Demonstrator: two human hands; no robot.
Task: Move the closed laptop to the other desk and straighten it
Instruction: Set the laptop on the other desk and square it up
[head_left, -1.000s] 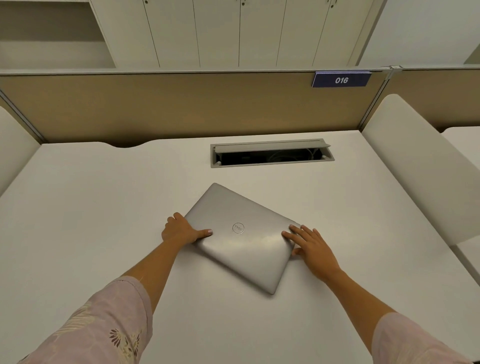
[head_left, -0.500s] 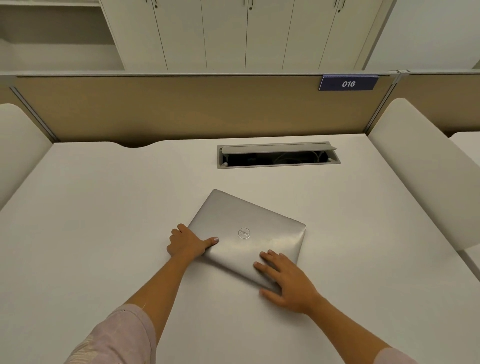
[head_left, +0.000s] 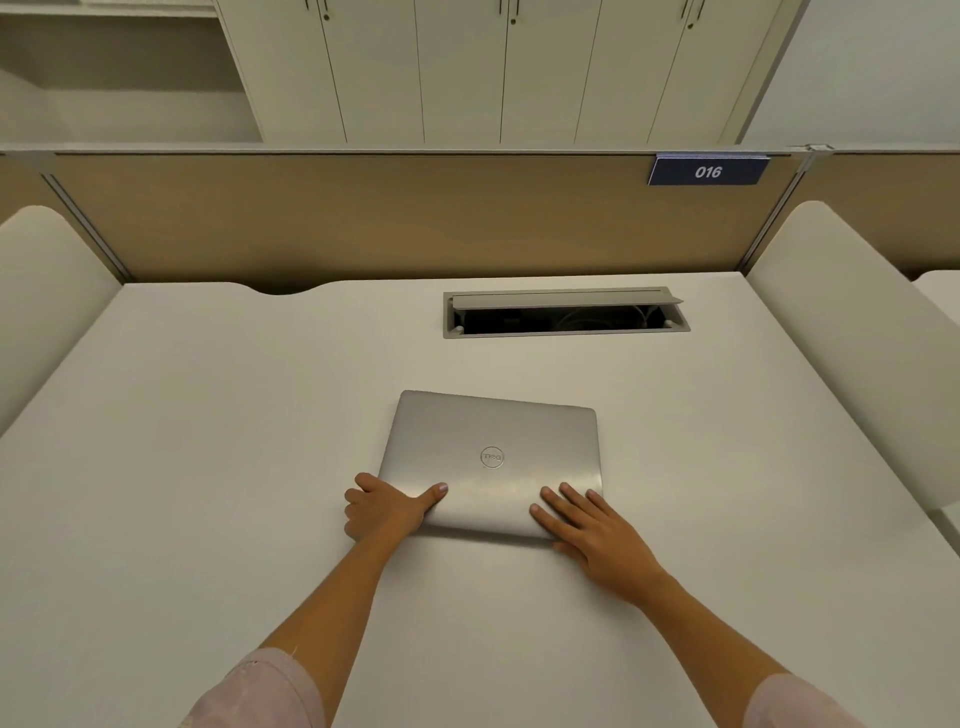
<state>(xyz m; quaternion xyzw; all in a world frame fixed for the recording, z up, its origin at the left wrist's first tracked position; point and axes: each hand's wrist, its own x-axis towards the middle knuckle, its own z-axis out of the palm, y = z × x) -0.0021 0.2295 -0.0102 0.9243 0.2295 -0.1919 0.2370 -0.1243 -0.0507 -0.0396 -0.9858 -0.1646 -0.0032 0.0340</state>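
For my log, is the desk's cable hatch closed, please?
No, the cable hatch has its lid raised over a dark opening.

the left hand (head_left: 387, 506) hides the laptop (head_left: 493, 441)'s lower left corner, its curled fingertips out of sight; the right hand (head_left: 597, 535) hides the lower right one. the cable box (head_left: 566, 333), upper middle, is too dark inside to read. both sleeves (head_left: 260, 691) are cut off by the bottom edge.

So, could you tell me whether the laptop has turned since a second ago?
Yes. The laptop has swung counterclockwise: its far edge, earlier slanted, now runs almost parallel to the cable hatch in the desk.
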